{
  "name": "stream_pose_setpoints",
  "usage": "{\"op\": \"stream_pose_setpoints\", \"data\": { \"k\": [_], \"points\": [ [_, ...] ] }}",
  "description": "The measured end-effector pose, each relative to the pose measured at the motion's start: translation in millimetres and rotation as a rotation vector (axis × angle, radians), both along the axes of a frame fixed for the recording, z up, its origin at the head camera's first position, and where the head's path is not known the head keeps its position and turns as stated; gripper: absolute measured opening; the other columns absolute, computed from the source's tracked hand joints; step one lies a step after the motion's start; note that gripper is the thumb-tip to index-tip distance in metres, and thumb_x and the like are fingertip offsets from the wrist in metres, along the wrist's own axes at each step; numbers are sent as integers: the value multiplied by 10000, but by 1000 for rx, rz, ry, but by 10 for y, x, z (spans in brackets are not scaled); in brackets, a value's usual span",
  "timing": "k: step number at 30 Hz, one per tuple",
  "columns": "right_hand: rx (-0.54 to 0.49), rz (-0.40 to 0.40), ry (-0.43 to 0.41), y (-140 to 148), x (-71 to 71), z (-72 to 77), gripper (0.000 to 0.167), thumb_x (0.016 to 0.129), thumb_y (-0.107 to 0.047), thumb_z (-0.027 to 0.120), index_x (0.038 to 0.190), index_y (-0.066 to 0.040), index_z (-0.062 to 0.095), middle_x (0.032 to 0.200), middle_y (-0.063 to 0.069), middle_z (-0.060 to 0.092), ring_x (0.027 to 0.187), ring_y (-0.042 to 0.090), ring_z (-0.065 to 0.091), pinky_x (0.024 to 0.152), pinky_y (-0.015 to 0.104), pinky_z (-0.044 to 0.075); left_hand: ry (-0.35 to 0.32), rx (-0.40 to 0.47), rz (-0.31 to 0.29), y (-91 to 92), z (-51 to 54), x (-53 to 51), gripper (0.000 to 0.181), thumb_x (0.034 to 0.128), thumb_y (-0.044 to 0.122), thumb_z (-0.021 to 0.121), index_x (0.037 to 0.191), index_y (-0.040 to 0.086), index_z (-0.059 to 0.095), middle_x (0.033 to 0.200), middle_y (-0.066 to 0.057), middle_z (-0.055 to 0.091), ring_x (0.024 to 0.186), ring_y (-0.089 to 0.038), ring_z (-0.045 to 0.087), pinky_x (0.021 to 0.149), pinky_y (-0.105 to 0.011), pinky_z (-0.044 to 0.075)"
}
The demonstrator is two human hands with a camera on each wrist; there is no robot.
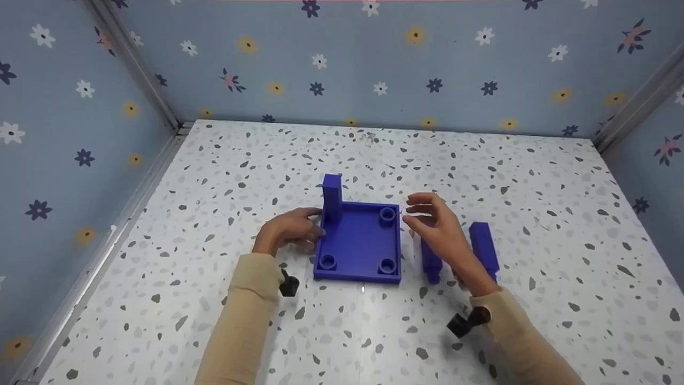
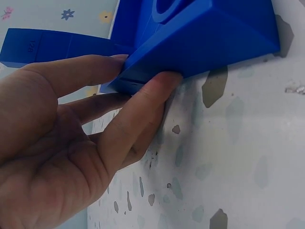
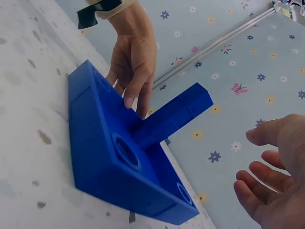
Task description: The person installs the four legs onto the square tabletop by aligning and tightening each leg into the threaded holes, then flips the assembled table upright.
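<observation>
A blue square tray-like tabletop (image 1: 358, 243) lies on the speckled surface, with round sockets at three corners. One blue leg (image 1: 332, 195) stands upright in its far left corner. My left hand (image 1: 291, 229) touches the tabletop's left wall with its fingertips, near that leg; the left wrist view shows the fingers fairly straight against the outer side. Just right of the tabletop, my right hand (image 1: 435, 227) hovers with fingers loosely bent, holding nothing. Beneath it lies a second blue leg (image 1: 431, 262), partly hidden by the hand. Another blue leg (image 1: 483, 246) lies further right, beside the wrist.
The white speckled table (image 1: 256, 166) is bordered by flower-patterned blue panels (image 1: 374, 59) at the back and sides. A metal frame post (image 1: 133, 59) rises at the left corner. Black wrist mounts (image 1: 459, 324) sit by both tan sleeves.
</observation>
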State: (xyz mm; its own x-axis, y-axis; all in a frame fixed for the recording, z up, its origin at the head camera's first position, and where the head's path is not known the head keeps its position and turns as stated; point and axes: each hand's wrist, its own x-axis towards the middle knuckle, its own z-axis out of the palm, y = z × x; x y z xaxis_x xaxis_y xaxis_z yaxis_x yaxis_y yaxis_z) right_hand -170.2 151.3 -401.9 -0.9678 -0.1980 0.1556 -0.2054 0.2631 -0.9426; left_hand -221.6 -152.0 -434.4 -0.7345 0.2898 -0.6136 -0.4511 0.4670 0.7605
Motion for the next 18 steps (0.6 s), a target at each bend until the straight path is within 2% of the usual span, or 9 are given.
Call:
{"op": "stream_pose_setpoints", "data": {
  "k": [2,5,8,12,15,18],
  "points": [
    [17,-8,-2,44,65,47,415,889,-25,645,1261,72,489,1248,194,543,1149,361,555,945,331,498,9,-4,-6,2,-2,-2,718,905,43,585,1525,167,245,1123,-113,613,838,-142,635,799,-308,567],
    [27,-19,-11,129,107,29,424,888,-20,645,1268,76,484,1252,204,541,1153,367,553,938,285,495,15,0,-14,0,2,1,726,902,37,589,1527,158,239,1121,-116,605,843,-143,635,791,-302,566],
    [47,-39,-6,226,96,-79,419,887,-44,655,1262,55,498,1259,199,545,1145,335,562,909,203,488,16,6,-21,-3,8,6,720,904,33,584,1525,153,240,1094,-113,600,844,-145,629,781,-296,565],
    [73,-76,5,351,69,-240,415,888,-122,677,1250,5,521,1248,165,562,1130,264,573,912,195,477,12,3,-18,-1,18,11,711,906,44,574,1525,160,243,1062,-97,618,830,-139,625,771,-287,557],
    [97,-93,5,426,78,-293,442,889,-190,684,1259,-17,516,1246,147,565,1131,229,573,924,185,471,9,6,-13,2,20,14,712,907,47,571,1527,159,238,1027,-81,627,809,-130,624,768,-286,555],
    [74,-95,-16,491,92,-304,471,888,-223,687,1275,-25,504,1259,125,552,1147,221,564,924,165,475,8,22,-15,6,18,20,719,906,29,569,1528,151,230,992,-77,608,774,-125,610,756,-289,562]
  ]
}}
